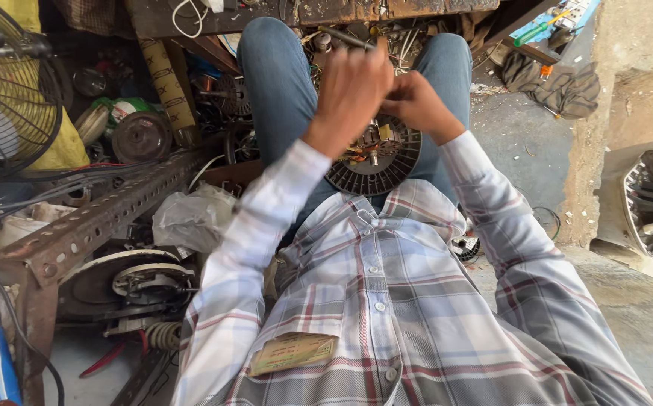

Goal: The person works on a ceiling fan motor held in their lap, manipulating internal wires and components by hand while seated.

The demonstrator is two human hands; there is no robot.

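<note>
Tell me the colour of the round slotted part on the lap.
Black round slotted part, with brassy bits at its centre; seen in the head view.

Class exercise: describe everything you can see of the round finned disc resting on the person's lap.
The round disc is dark grey to black, seemingly metal or hard plastic, with a ring of radial fins around its rim. Its centre holds copper-coloured and yellowish parts and a short pale shaft stub. It lies roughly flat, tilted slightly toward the camera, on the lap between the blue-jeaned thighs, its near edge by the checked shirt. The right hand rests on its far edge; the left hand, blurred, is raised above it with a thin rod-like tool.
</note>
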